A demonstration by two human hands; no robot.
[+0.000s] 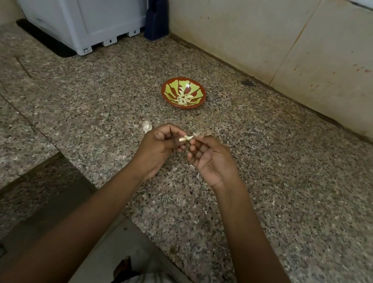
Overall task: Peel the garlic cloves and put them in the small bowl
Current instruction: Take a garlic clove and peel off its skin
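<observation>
Seen from my head camera, both my hands meet above the speckled granite countertop point(90, 105). My left hand point(158, 147) is curled, fingertips pinching one end of a pale garlic clove point(188, 138). My right hand point(211, 161), fingers bent inward, pinches the other end. A gold glint where the left hand grips the clove may be a ring, though the view is too small to be sure.

Beyond the hands, well apart from them, sits the small bowl point(163, 90), red-brown with a green pattern, holding a cluster of peeled cloves point(184, 98). An unpeeled piece of garlic point(146, 126) lies on the counter just beside my left hand, and scraps of papery skin point(202, 134) lie near my right. A white appliance point(80, 4) stands at the back left, against the tiled wall point(243, 30).
</observation>
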